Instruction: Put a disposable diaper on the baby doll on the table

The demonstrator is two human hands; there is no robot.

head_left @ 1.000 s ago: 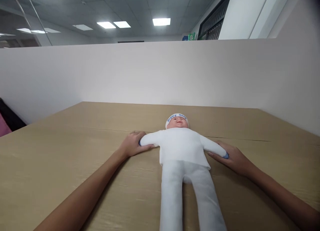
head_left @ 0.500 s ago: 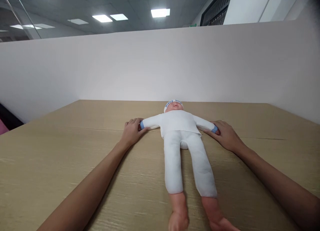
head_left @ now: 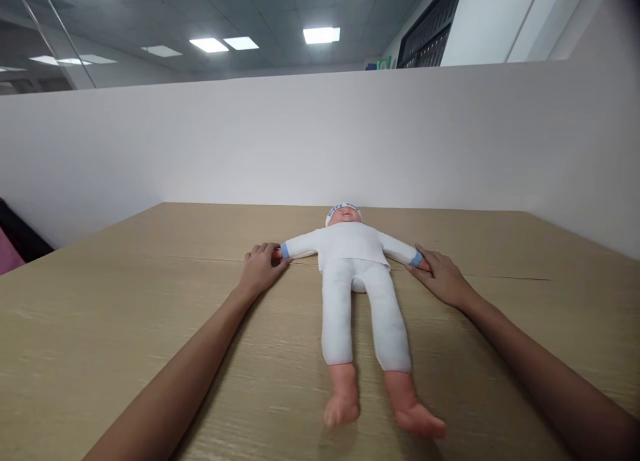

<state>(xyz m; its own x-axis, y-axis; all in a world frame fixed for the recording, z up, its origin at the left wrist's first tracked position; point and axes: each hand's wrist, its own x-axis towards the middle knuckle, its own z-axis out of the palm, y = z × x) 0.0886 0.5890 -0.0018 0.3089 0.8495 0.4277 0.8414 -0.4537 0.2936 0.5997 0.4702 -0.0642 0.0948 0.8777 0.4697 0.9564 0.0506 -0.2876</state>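
Note:
A baby doll (head_left: 351,241) in a white long-sleeved top and white trousers lies on its back, head toward the far wall. Its cap is white with dark lettering, and its arms are spread to both sides. My left hand (head_left: 263,266) is closed around the doll's hand on the left, just past the blue cuff (head_left: 285,250). On the opposite side, my right hand (head_left: 443,274) grips the doll's other hand beside its blue cuff (head_left: 417,258), thumb underneath and fingers over the top. The doll's bare feet (head_left: 343,408) point toward me.
The doll rests on a wide wood-grain table (head_left: 125,314) with a thin seam running across it. A white partition (head_left: 240,141) stands behind the table. Something black and pink (head_left: 15,244) shows at the left edge.
The view has shifted slightly, so the doll looks a little smaller and both its feet now show fully. My hands stay at the doll's hands, with the blue cuffs a bit more exposed.

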